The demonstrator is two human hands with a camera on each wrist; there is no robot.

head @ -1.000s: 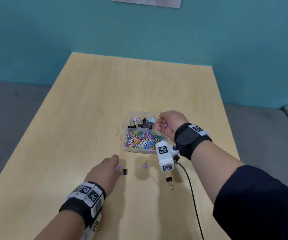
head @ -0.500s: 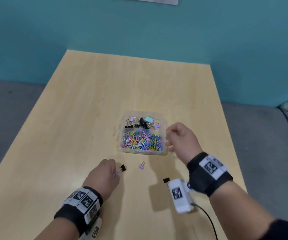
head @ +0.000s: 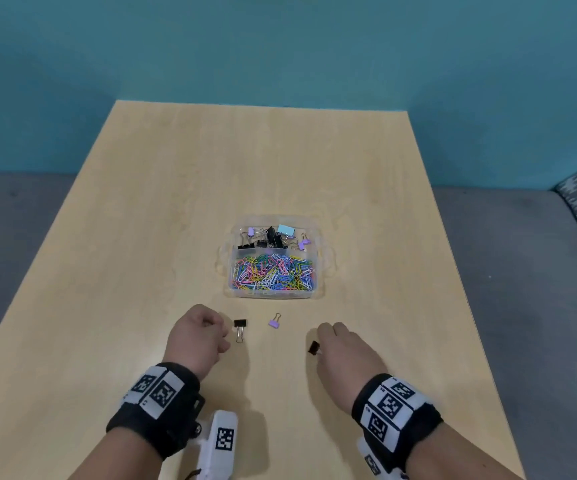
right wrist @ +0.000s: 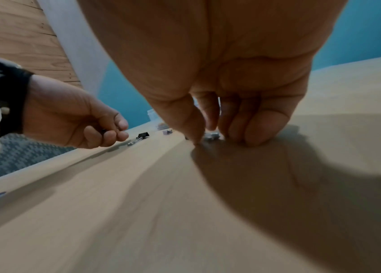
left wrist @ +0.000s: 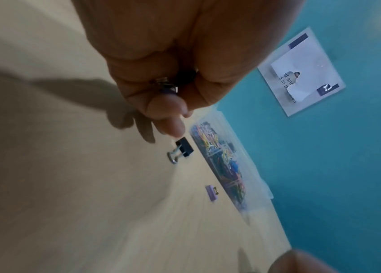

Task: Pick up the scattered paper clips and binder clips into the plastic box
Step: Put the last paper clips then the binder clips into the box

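**A:** Head view, entries?

**B:** Clear plastic box (head: 321, 268) at table (head: 141, 237) centre: coloured paper clips (head: 273, 274) in the near compartment, binder clips in the far one. Loose on the table: black binder clip (head: 240, 323) just beside the left hand (head: 195, 336); purple binder clip (head: 274, 322) between the hands. Right hand (head: 344, 351) was down on a second black clip (head: 313, 348).

**A:** Left wrist view?

**B:** Fingers curled round a small purple clip (left wrist: 169, 88), already held.

**A:** Right wrist view?

**B:** Fingertips (right wrist: 196, 140) on the table closing round that clip's metal handles (right wrist: 211, 137); whether the pinch was complete, I could not tell.

**A:** Step?

**B:** Gathering, likely near the end. Next: secure the pinch, lift, carry to the far compartment.
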